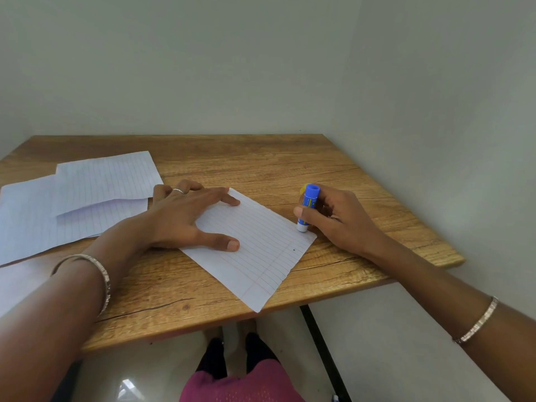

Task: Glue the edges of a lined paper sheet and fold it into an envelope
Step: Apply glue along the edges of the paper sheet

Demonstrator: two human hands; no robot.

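Note:
A lined paper sheet (261,253) lies at an angle on the wooden table (261,166), one corner reaching the front edge. My left hand (185,216) presses flat on its left part, fingers spread, thumb on the paper. My right hand (336,219) grips a blue glue stick (308,206), held nearly upright with its white tip down on the sheet's right edge near the corner.
More lined sheets (75,198) lie overlapped at the table's left side, one with a folded flap. A wall stands close behind and to the right of the table. My legs and feet show below the front edge.

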